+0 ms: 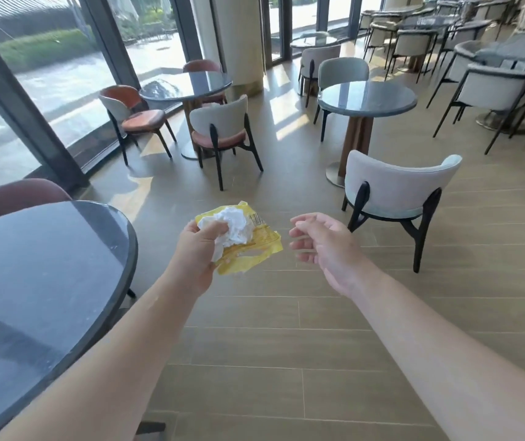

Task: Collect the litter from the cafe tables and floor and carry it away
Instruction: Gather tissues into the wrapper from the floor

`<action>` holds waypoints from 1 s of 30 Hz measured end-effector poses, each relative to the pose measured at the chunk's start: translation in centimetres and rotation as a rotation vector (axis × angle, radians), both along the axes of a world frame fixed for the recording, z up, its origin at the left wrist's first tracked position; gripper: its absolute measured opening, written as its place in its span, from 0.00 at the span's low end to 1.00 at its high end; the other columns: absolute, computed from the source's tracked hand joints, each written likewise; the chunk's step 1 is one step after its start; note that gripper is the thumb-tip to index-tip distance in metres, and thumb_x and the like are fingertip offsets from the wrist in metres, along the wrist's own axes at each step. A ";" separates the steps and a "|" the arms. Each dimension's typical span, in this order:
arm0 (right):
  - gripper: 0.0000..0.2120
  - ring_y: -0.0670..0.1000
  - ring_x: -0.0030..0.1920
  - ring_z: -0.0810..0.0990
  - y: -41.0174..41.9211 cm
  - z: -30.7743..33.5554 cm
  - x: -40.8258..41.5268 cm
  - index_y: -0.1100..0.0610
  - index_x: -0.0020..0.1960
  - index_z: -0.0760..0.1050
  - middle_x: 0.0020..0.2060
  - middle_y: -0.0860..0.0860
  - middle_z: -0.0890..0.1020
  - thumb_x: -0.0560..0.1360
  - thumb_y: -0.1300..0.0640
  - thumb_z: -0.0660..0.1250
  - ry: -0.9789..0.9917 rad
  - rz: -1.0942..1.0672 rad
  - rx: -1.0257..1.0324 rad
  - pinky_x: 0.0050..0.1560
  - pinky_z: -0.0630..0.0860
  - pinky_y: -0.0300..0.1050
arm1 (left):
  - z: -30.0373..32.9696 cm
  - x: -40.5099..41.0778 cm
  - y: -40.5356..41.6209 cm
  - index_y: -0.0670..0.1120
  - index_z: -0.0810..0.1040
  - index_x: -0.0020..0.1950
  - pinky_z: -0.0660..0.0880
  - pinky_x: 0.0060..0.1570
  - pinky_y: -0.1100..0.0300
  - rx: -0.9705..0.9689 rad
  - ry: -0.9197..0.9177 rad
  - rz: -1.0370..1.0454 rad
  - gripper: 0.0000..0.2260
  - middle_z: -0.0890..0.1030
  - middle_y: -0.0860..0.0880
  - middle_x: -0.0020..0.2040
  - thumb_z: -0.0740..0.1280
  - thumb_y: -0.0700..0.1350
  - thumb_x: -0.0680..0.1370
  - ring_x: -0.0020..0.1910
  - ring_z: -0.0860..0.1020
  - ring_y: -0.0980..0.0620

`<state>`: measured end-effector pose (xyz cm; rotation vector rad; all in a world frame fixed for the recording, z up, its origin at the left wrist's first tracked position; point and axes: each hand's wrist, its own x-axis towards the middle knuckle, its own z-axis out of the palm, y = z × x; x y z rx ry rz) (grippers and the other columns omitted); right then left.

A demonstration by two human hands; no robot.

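The left hand (pixel 196 249) has its grip closed on two bits of litter at once: a yellow wrapper (pixel 255 249) and a scrunched white napkin (pixel 234 229). The napkin sits on top of the wrapper, with the thumb pressing it down, most likely so nothing falls while walking. The right hand (pixel 321 241) holds nothing. Its grip is loose and half curled, just beside the wrapper, maybe ready for the next piece.

Close on the left is a dark round surface (pixel 64 281) with no litter showing on it. The wood-look floor (pixel 270 345) below the hands looks clean too.

Farther off stand a grey chair (pixel 395 189), more round tables (pixel 366 98) and big windows (pixel 48 74). Something white shows just above one chair back (pixel 218 117), too small to tell what.
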<state>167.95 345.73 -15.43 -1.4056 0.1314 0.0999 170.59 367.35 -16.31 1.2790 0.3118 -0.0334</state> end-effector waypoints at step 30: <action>0.05 0.50 0.38 0.79 15.2 -1.2 46.6 0.55 0.48 0.79 0.38 0.50 0.81 0.78 0.60 0.63 0.047 0.068 -0.036 0.36 0.76 0.41 | -4.5 46.1 14.9 0.45 0.79 0.55 0.81 0.34 0.53 -0.132 0.013 0.074 0.08 0.87 0.45 0.44 0.66 0.35 0.78 0.40 0.86 0.46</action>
